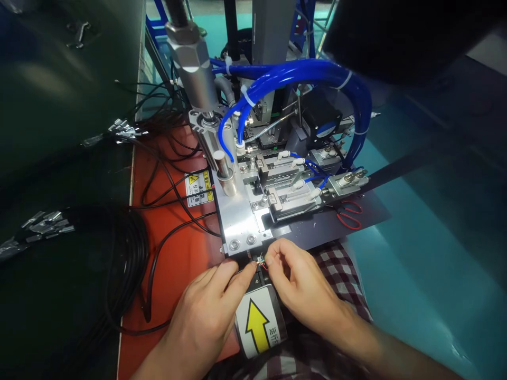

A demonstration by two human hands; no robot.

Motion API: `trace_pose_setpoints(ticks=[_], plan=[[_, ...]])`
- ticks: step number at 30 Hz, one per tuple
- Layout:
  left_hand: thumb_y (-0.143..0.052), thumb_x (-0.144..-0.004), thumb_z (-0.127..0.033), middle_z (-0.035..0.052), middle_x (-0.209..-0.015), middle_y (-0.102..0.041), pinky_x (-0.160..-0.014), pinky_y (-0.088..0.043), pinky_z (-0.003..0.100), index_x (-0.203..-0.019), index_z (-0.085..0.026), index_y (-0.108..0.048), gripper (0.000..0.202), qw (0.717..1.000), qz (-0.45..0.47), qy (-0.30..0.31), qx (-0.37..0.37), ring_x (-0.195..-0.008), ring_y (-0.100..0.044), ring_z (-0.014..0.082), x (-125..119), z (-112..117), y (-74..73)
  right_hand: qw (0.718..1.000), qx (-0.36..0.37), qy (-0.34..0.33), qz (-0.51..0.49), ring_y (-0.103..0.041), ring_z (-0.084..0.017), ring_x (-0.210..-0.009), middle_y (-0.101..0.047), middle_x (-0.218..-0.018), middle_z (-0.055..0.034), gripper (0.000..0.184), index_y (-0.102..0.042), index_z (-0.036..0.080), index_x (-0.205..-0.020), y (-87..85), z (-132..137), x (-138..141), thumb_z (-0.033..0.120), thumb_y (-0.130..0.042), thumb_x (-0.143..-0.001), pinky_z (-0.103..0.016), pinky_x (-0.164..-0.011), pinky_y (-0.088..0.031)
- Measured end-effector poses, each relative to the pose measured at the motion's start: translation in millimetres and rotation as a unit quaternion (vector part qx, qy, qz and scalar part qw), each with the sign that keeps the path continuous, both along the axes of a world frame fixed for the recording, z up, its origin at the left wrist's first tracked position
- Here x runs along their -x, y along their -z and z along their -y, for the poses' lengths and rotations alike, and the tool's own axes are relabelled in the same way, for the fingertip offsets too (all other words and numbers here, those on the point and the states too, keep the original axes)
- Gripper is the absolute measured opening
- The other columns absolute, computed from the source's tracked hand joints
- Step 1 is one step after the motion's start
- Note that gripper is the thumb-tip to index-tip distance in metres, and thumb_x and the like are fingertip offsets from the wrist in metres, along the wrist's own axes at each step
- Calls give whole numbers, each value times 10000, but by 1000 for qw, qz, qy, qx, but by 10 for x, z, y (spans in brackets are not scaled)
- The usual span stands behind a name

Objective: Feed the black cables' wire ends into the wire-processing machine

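Thin coloured wires (261,261), with red and green among them, show between my two hands just off the front edge of a metal machine plate (240,219). My left hand (212,298) comes in from the lower left, its thumb and forefinger closed at the wires' left side. From the right, my right hand (299,274) pinches the wires between thumb and fingertips. Below my fingertips lies a white label with a yellow arrow (257,322). How the wires join, and what part they run into, is hidden by the fingers.
Pneumatic cylinders (293,198) and thick blue air hoses (309,66) rise behind the plate. Black cables (134,253) with shiny ends coil over the orange surface (166,285) at left. Red-handled scissors (350,215) lie to the right. A dark blurred object (396,37) fills the top right.
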State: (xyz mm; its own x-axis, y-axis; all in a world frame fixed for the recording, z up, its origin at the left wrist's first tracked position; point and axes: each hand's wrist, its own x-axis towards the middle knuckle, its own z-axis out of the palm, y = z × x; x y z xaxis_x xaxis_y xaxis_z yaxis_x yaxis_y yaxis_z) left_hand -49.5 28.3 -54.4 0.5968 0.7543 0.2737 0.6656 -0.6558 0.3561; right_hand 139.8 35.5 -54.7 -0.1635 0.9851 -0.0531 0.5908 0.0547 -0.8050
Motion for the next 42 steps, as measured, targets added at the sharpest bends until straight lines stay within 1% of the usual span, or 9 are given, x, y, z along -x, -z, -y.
trace_pose_setpoints(ticks=[4,8,13,19,23,26,31,37,42], plan=[[-386,-866,-33,70,-895,-565,-616,-468,279,-1253,-148,-520,426,1000,1,-1,10,-726,-543,178,-1,0,5,999,-14,-10,30,-520,-167,-609,-557,-726,-25,152,-472,209,-770,-16,-17,-3,171,-410,-904,-298,-562,-375],[-394,-863,-35,68,-895,-565,-601,-470,282,-1238,-147,-528,414,1000,5,-1,2,-717,-543,180,-4,-2,3,1000,17,-12,21,-515,-163,-594,-556,-697,-14,154,-466,212,-768,-32,-34,-2,175,-411,-907,-292,-544,-371],[-397,-865,-38,67,-874,-569,-591,-480,275,-1221,-137,-540,396,1000,-8,5,7,-696,-546,173,-16,-16,-36,999,-13,-13,47,-522,-174,-614,-563,-724,-30,150,-471,205,-764,-38,-34,-2,165,-412,-896,-310,-576,-378],[-370,-868,-36,66,-870,-568,-592,-479,273,-1228,-147,-538,413,1000,1,0,2,-685,-540,170,-11,-20,-15,992,75,19,-95,-498,-143,-579,-530,-664,9,161,-487,210,-731,16,-48,-26,190,-458,-888,-260,-520,-388],[-372,-878,-45,65,-879,-569,-602,-476,274,-1241,-159,-528,411,1000,7,-2,5,-693,-539,172,-5,-15,13,945,192,37,-261,-489,-117,-515,-487,-628,44,164,-508,209,-776,101,-53,-60,312,-481,-901,-235,-482,-398],[-373,-885,-51,61,-878,-567,-598,-472,269,-1244,-163,-525,406,1000,13,-4,9,-697,-541,170,-6,-10,19,929,215,37,-298,-476,-114,-515,-476,-630,44,186,-519,197,-774,124,-59,-74,347,-502,-882,-246,-501,-400],[-378,-876,-35,64,-883,-568,-601,-474,271,-1238,-150,-536,411,1000,13,-2,10,-698,-542,169,-9,-1,-3,950,189,31,-246,-413,-116,-530,-434,-608,47,164,-525,187,-753,115,-64,-55,291,-512,-879,-250,-497,-354],[-383,-875,-37,75,-899,-578,-607,-483,282,-1215,-128,-547,388,1000,-3,6,0,-703,-548,177,-11,-11,-34,984,55,-2,-169,-468,-136,-644,-502,-708,15,128,-514,190,-778,140,-44,-53,182,-473,-900,-271,-608,-397],[-380,-873,-33,71,-897,-573,-605,-474,284,-1242,-138,-530,411,1000,6,1,6,-710,-546,181,-14,-16,3,987,4,-15,-157,-475,-141,-657,-500,-721,12,128,-493,193,-784,157,-30,-59,148,-459,-899,-273,-612,-398]])
